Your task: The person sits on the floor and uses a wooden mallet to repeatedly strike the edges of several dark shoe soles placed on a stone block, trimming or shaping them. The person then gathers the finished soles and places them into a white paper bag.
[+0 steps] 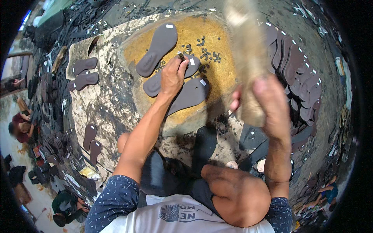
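My left hand is closed around a short metal punch, which stands over the toe end of a grey-brown sandal sole. Whether the punch's tip touches the sole is hidden by my fingers. Raised at the right, my right hand grips a wooden mallet, blurred by motion. A second sole lies beyond that one, and a third sole lies nearer to me, partly under my left forearm. Each has a small white label. Small dark cut-out squares are scattered beside the soles.
The soles lie on a worn yellow block. Many stacked soles stand at the right. Pairs of soles lie at the left, near a curved beige piece. Dark scraps litter the ground. Other people sit at the far left and lower right.
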Demonstrator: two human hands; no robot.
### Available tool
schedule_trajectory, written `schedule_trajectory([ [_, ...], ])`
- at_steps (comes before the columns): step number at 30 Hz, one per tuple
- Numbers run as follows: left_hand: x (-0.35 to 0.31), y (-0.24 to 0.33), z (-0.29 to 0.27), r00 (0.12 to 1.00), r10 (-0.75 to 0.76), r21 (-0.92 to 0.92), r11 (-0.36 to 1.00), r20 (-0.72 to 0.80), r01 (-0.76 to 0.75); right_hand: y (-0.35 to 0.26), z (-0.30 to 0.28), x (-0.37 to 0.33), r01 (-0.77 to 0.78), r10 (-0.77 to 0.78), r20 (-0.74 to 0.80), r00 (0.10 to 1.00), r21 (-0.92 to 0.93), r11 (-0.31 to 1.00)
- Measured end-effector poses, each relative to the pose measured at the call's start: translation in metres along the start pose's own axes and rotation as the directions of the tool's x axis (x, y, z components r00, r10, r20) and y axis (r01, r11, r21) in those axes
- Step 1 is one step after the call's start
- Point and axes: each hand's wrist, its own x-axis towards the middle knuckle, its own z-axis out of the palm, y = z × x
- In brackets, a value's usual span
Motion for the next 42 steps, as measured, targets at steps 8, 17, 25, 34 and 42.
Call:
schedule_trajectory([
  [8, -0.007, -0.012, 0.022, 0.963, 0.245, 0.098, 0.962, 0.108, -0.256, 0.160, -0.041, 0.041, 0.122, -0.007, 0.165, 0.986, -0.693, 0.710],
  [17, 0.015, 0.005, 0.006, 0.760, -0.646, -0.658, 0.602, -0.067, 0.453, 0.158, -0.029, 0.053, -0.489, 0.470, 0.169, 0.866, 0.098, 0.867],
  [25, 0.065, -0.039, -0.012, 0.996, 0.019, 0.090, 0.996, -0.082, -0.012, 0.145, -0.014, 0.049, -0.327, 0.315, 0.092, 0.945, 0.202, 0.923],
  [34, 0.089, -0.023, 0.000, 0.932, -0.360, -0.336, 0.883, -0.033, 0.329, 0.145, -0.024, 0.061, -0.387, 0.377, 0.090, 0.922, 0.229, 0.893],
  [42, 0.088, -0.026, 0.003, 0.963, -0.259, -0.137, 0.959, -0.079, 0.247, 0.139, -0.027, 0.060, -0.374, 0.372, 0.053, 0.927, 0.208, 0.904],
])
